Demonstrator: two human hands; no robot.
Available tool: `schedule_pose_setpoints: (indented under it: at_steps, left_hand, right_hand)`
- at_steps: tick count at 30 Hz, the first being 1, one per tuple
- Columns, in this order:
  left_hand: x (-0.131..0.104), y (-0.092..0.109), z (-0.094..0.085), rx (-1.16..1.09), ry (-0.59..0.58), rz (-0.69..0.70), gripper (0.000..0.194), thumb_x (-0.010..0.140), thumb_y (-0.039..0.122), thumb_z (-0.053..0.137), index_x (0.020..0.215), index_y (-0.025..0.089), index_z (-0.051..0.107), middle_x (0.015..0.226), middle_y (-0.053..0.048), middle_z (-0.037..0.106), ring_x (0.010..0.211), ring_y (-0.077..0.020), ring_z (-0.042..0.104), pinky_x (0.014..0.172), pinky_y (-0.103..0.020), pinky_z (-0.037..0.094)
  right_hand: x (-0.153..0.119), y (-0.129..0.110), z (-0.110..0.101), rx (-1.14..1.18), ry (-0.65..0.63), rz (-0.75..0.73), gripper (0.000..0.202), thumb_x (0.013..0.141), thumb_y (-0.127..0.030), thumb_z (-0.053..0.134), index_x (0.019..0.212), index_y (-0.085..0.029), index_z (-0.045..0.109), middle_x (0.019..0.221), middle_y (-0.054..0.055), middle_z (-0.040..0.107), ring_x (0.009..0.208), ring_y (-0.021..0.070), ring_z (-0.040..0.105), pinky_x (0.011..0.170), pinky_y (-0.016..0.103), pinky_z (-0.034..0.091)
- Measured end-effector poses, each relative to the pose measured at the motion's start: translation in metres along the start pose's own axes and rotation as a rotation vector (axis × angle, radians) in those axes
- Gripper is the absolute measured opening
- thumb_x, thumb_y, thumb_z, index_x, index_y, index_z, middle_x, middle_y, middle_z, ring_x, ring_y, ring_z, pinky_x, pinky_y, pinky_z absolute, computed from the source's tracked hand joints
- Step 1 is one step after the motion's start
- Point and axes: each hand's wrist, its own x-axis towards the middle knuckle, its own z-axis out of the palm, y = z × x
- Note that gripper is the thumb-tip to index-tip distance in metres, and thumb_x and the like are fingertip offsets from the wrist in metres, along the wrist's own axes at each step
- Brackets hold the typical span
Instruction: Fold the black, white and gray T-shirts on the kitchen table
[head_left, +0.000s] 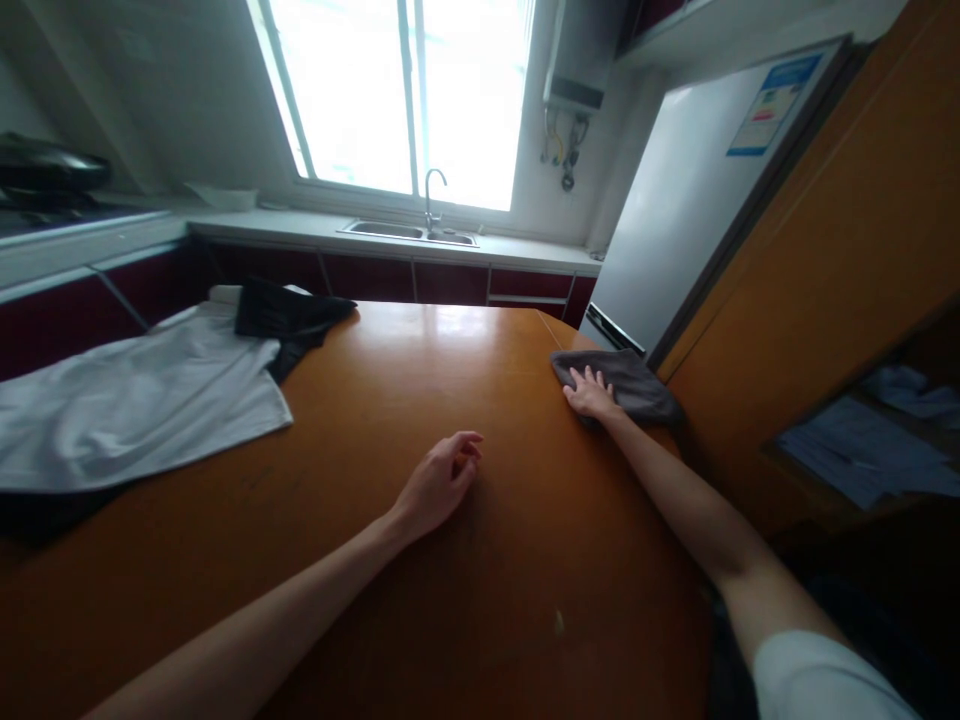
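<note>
My right hand (590, 393) lies flat with spread fingers on a folded dark grey cloth (637, 385) at the right side of the wooden table (450, 370). Near the table's middle rests my left hand (442, 480), its fingers loosely curled and apart, with nothing in it. A white garment (150, 400) is spread over the left side of the table. Beside its upper end lies a black garment (289, 312), and more dark fabric shows beneath the white one.
Behind the table runs a counter with a sink (405, 231) under a window. A grey fridge (686, 190) and a wooden cabinet with papers (862, 450) stand at the right. A black pan (52, 165) sits at the far left.
</note>
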Motion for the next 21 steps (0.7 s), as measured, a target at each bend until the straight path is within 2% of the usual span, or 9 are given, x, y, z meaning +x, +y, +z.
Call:
schedule_pose_setpoints:
  at_steps: [2, 4, 7, 10, 13, 17, 21]
  left_hand:
    - [0.0, 0.001, 0.0, 0.0, 0.002, -0.002, 0.028, 0.091, 0.019, 0.053, 0.118, 0.022, 0.062, 0.1, -0.005, 0.071, 0.087, -0.0176, 0.067, 0.082, -0.032, 0.053]
    - [0.001, 0.0, 0.0, 0.0, -0.003, 0.001, 0.028, 0.091, 0.019, 0.053, 0.118, 0.022, 0.062, 0.1, -0.005, 0.071, 0.087, -0.0175, 0.067, 0.082, -0.032, 0.053]
    - [0.001, -0.002, 0.002, -0.019, -0.005, -0.008, 0.029, 0.09, 0.018, 0.053, 0.118, 0.022, 0.062, 0.1, -0.004, 0.071, 0.085, -0.0167, 0.066, 0.081, -0.031, 0.052]
    - [0.001, -0.004, 0.003, -0.076, 0.012, -0.035, 0.029, 0.089, 0.017, 0.053, 0.116, 0.02, 0.062, 0.098, -0.004, 0.071, 0.079, -0.0147, 0.065, 0.078, -0.03, 0.052]
    - [0.003, -0.001, 0.001, -0.146, 0.053, -0.089, 0.026, 0.088, 0.018, 0.053, 0.112, 0.018, 0.063, 0.095, -0.003, 0.071, 0.073, -0.0132, 0.064, 0.073, -0.028, 0.053]
    - [0.012, 0.0, -0.012, -0.152, 0.1, -0.14, 0.021, 0.088, 0.016, 0.053, 0.104, 0.016, 0.067, 0.097, -0.007, 0.074, 0.088, -0.0171, 0.069, 0.08, -0.029, 0.055]
    - [0.024, -0.01, -0.037, 0.066, 0.082, -0.165, 0.024, 0.087, 0.014, 0.056, 0.106, 0.016, 0.07, 0.109, -0.009, 0.074, 0.103, -0.0211, 0.068, 0.096, -0.035, 0.053]
  right_hand:
    - [-0.001, 0.0, -0.002, -0.015, 0.003, 0.0, 0.073, 0.099, -0.056, 0.036, 0.163, -0.024, 0.021, 0.171, 0.013, 0.008, 0.155, 0.0397, 0.006, 0.12, 0.064, 0.011]
    - [-0.006, -0.007, -0.003, -0.04, 0.074, -0.032, 0.074, 0.099, -0.058, 0.037, 0.163, -0.022, 0.024, 0.171, 0.015, 0.009, 0.155, 0.0395, 0.004, 0.12, 0.065, 0.008]
    - [-0.022, -0.032, 0.002, -0.015, 0.186, -0.144, 0.071, 0.101, -0.056, 0.034, 0.161, -0.019, 0.027, 0.17, 0.016, 0.013, 0.156, 0.0344, 0.006, 0.121, 0.061, 0.009]
    - [-0.041, -0.07, 0.015, 0.082, 0.136, -0.256, 0.067, 0.102, -0.053, 0.033, 0.16, -0.019, 0.029, 0.169, 0.016, 0.016, 0.156, 0.029, 0.011, 0.122, 0.056, 0.014]
    - [-0.055, -0.107, 0.031, 0.159, 0.063, -0.318, 0.066, 0.102, -0.053, 0.035, 0.159, -0.02, 0.031, 0.169, 0.016, 0.017, 0.156, 0.0277, 0.012, 0.122, 0.054, 0.016]
    - [-0.062, -0.135, 0.052, 0.152, 0.026, -0.283, 0.066, 0.102, -0.052, 0.034, 0.158, -0.018, 0.035, 0.167, 0.018, 0.021, 0.156, 0.03, 0.015, 0.121, 0.059, 0.013]
    - [-0.059, -0.136, 0.068, 0.088, 0.069, -0.298, 0.062, 0.102, -0.05, 0.032, 0.156, -0.02, 0.04, 0.167, 0.016, 0.024, 0.155, 0.0312, 0.016, 0.12, 0.063, 0.013]
